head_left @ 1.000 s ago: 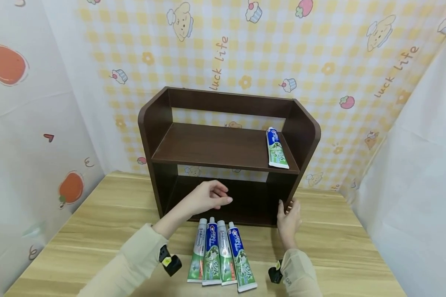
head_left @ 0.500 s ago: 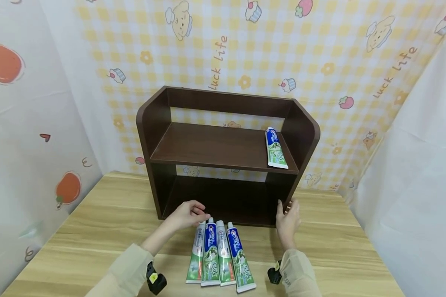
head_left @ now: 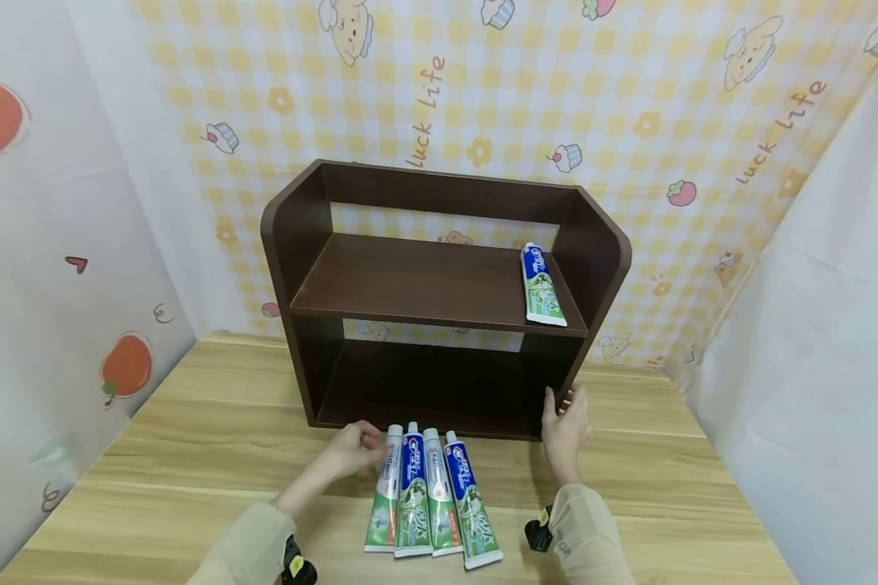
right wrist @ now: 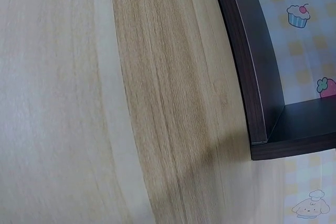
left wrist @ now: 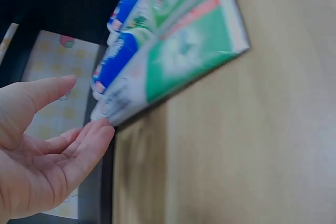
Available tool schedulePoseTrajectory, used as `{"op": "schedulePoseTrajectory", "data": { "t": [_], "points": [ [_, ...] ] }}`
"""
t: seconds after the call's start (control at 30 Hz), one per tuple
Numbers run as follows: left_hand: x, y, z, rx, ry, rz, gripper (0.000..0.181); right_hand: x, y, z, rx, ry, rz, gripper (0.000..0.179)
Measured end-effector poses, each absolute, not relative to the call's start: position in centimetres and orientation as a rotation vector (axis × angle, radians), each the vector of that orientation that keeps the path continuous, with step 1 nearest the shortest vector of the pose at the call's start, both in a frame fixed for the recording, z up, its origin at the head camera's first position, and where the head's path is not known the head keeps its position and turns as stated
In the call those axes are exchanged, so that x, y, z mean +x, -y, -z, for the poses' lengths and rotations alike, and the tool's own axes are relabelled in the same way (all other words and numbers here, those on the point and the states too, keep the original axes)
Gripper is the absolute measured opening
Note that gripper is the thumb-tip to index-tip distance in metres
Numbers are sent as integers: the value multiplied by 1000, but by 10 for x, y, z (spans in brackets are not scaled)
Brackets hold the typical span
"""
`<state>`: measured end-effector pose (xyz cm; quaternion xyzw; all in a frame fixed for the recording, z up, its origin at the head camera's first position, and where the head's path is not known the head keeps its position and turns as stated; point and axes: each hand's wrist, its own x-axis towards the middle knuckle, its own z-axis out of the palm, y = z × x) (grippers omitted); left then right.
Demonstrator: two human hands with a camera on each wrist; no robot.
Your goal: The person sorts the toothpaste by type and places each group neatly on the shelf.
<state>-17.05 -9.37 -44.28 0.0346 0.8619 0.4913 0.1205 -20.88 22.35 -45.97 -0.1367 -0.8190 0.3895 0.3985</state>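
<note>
My left hand is beside the cap end of the leftmost toothpaste tube, a silver and green one. In the left wrist view, the fingertips of the left hand are right at that tube's cap end, thumb spread apart. Three more tubes lie alongside: a blue-green one, a silver-green one and another blue-green one. My right hand grips the lower right side panel of a dark brown two-tier shelf, thumb at the front edge, fingers outside. The right wrist view does not show the hand.
Another blue-green toothpaste tube lies at the right end of the upper tier. The shelf stands on a wood-grain table. Behind it hangs a yellow checked backdrop, with a white sheet to the right.
My left hand has moved down and left from in front of the lower tier to the leftmost tube. The right hand stays on the shelf's side. The tubes have kept their places.
</note>
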Motion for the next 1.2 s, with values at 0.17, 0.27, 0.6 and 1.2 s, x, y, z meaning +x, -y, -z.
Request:
{"op": "schedulePoseTrajectory", "data": {
  "t": [0.17,0.27,0.6,1.2],
  "points": [
    [-165,95,451,97,-2570,-1356,43,-210,-224,462,-341,2069,-983,26],
    [-164,95,454,86,-2560,-1341,47,-211,-224,462,-339,2069,-982,25],
    [-163,93,467,107,-2579,-1282,55,-211,-222,460,-335,2063,-985,25],
    [-160,78,463,163,-2539,-1258,59,-211,-222,462,-336,2040,-971,25]
  ]
}}
